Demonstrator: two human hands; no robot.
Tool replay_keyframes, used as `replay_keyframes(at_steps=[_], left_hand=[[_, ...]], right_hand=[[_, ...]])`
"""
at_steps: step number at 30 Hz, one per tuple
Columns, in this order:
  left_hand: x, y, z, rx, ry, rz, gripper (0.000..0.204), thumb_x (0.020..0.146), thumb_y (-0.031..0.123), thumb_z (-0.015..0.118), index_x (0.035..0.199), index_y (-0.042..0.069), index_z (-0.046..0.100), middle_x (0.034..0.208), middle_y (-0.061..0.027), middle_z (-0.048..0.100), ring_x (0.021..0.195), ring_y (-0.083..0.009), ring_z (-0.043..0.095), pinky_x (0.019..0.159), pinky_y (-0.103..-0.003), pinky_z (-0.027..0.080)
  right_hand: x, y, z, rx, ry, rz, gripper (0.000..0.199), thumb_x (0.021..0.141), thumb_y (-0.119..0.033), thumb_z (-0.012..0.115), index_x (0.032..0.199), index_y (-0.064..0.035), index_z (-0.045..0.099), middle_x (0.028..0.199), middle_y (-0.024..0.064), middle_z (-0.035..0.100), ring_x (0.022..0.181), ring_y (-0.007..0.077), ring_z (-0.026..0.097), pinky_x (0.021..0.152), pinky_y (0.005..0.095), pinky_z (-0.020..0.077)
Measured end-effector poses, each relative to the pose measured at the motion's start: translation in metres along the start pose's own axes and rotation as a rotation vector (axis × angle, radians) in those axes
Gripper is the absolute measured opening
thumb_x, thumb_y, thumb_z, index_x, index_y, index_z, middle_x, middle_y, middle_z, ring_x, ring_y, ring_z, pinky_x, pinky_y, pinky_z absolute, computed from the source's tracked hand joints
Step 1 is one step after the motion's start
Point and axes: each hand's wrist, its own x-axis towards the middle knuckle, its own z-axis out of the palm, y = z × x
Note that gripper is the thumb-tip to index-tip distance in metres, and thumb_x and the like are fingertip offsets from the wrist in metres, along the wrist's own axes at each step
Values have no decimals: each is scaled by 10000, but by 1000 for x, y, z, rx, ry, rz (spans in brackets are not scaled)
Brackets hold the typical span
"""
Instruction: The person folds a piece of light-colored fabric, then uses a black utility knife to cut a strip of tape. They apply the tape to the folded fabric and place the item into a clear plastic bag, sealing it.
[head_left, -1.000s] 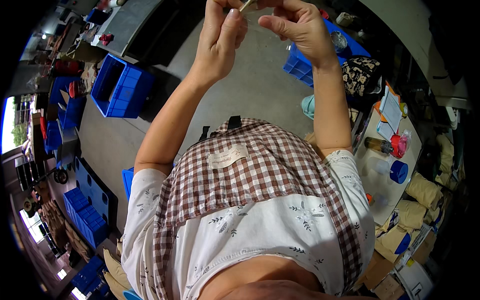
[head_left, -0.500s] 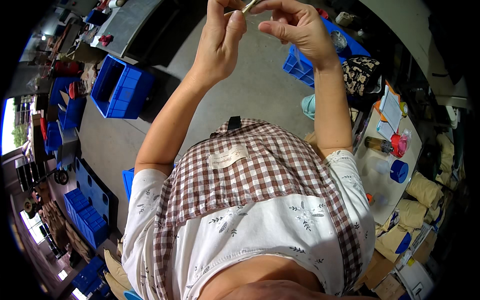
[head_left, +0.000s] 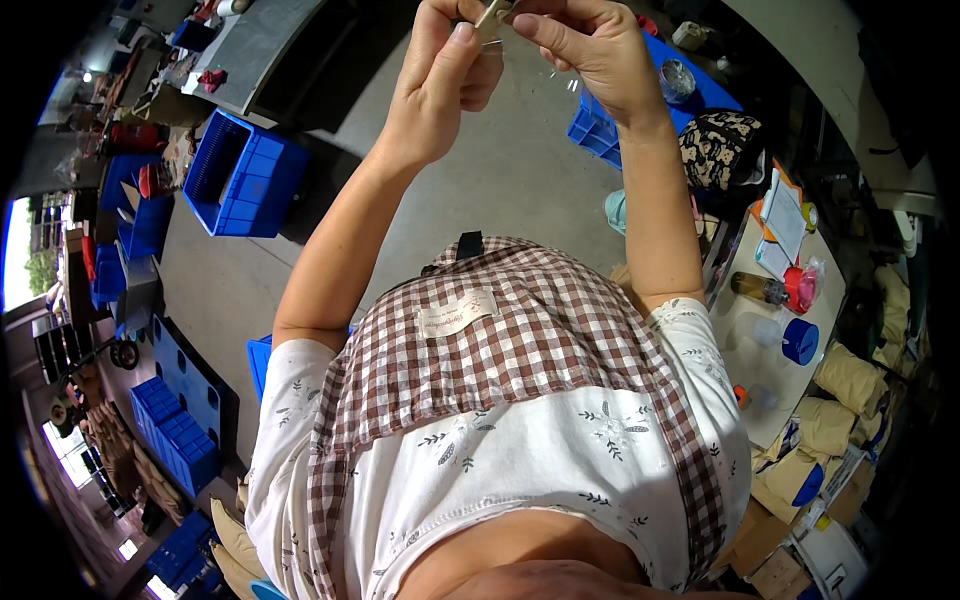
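**Hands up high, small tan piece pinched between them**

Hands are raised well in front of the chest, over bare grey floor. Left hand [head_left: 440, 75] is curled, thumb pressed up against a small tan piece [head_left: 492, 14] at the very top of the view. Right hand [head_left: 590, 55] meets it from the other side, forefinger stretched along toward the same piece, the other fingers loosely bent. Both grips close on that one little thing; what it is I cannot tell, as the top edge cuts it off.

Below the arms a checked apron [head_left: 500, 340] lies over a white printed shirt. On the floor to the person's left sits an open blue crate [head_left: 245, 175]; more blue bins [head_left: 175, 420] are stacked further down that side. To the right stands a white table [head_left: 745, 345], with a blue cup [head_left: 800, 341] near its far edge and a brown bottle [head_left: 758, 288] lying beside a red-capped container [head_left: 803, 287]. A patterned bag [head_left: 722, 148] rests beyond the table's upper corner.
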Motion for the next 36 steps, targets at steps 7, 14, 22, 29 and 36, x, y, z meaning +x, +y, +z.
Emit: replay_keyframes(at_steps=[7,14,22,29,36], left_hand=[[1,2,7,-90,-35,-23,224,1111,356,444,1177,143,416,709,35,329,559,-65,286,508,-231,249],[4,10,-4,-595,-201,-311,266,1096,372,492,1198,126,487,726,10,438,556,-90,396,507,-257,354],[7,14,-3,117,166,-179,234,1066,263,579,1205,88,510,855,-39,605,695,-137,604,622,-285,530],[10,0,-18,-20,11,-10,175,1042,144,619,1149,92,492,875,-23,610,701,-97,583,597,-247,460],[-1,13,-2,-232,-4,-235,171,1053,176,609,1137,106,478,860,-20,579,699,-80,552,587,-225,398]], right_hand=[[0,3,4,189,-17,-175,108,929,-25,752,1037,-19,743,855,-33,707,753,40,612,643,183,474],[0,5,5,-20,46,-153,106,934,-124,777,949,-21,754,811,-46,686,709,22,564,610,184,433],[-2,3,-1,-124,94,-107,128,936,-151,777,918,-26,758,723,-70,638,623,4,515,539,194,391],[-7,-2,2,-98,52,-37,167,907,-168,813,975,-24,766,714,-59,644,610,-4,511,531,189,388],[-1,25,-5,-21,-128,-264,239,870,-86,825,1093,-20,767,779,-32,689,621,14,530,549,195,406]])
